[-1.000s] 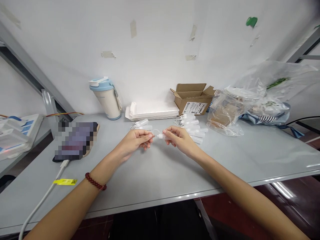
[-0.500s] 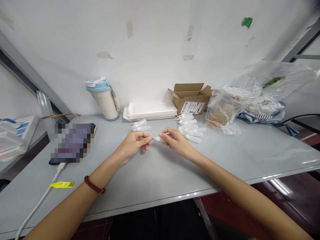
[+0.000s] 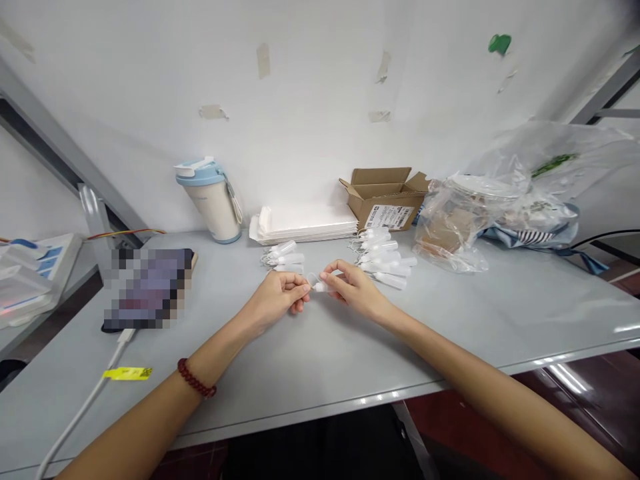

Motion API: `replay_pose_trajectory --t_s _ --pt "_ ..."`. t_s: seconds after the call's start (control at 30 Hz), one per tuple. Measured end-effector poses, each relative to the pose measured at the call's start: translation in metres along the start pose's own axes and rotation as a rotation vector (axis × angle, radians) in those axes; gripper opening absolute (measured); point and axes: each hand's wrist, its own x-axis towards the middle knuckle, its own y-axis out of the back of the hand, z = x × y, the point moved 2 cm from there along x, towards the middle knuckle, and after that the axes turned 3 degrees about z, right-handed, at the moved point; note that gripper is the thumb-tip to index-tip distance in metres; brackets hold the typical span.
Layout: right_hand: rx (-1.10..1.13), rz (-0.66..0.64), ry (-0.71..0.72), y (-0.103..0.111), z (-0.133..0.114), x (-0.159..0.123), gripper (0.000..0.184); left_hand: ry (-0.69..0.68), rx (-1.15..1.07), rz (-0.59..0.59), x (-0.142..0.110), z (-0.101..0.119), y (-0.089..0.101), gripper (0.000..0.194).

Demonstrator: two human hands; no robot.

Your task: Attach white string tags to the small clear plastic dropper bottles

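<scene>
My right hand [image 3: 356, 291] pinches a small white squeeze bottle [image 3: 319, 287] with a narrow tip pointing left; its body is mostly hidden by the fingers. At the tip, my left hand [image 3: 280, 298] is closed, thumb against fingers; what exactly lies in that pinch is too small to make out. A thin loop arches above the bottle's neck. Behind my right hand lies a pile of similar white bottles [image 3: 383, 257] with thin loops. A smaller group of them [image 3: 285, 257] lies behind my left hand.
White flat boxes [image 3: 310, 223] are stacked by the wall beside an open cardboard box [image 3: 387, 203]. A tumbler [image 3: 215, 207] and a blurred-out phone [image 3: 155, 287] with a cable stand to the left. Clear plastic bags with a container [image 3: 450, 230] occupy the right.
Both hands and the bottle have shifted slightly right and down in view, as has the whole scene. The left fingers now sit closer round the tip.
</scene>
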Motion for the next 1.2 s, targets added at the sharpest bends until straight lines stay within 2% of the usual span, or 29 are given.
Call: replay_pose_trajectory --t_s 0.17,0.43,0.7,0.97,1.2 --pt "0.000 -0.001 -0.031 0.002 -0.002 0.001 0.029 0.006 -0.028 -0.022 -0.001 0.003 0.003 0.023" --pt "0.005 0.005 -0.057 0.006 -0.007 0.002 0.033 0.108 -0.106 -0.034 -0.001 0.009 0.005 0.025" --pt "0.007 0.009 -0.046 0.006 -0.006 0.002 0.031 0.011 -0.027 -0.063 -0.001 0.008 0.007 0.025" --pt "-0.015 -0.038 -0.026 0.000 -0.004 -0.001 0.028 -0.015 0.012 -0.026 0.000 -0.002 0.006 0.023" --pt "0.004 -0.047 0.006 -0.001 -0.004 -0.002 0.026 -0.037 0.056 -0.031 0.000 0.000 0.005 0.025"
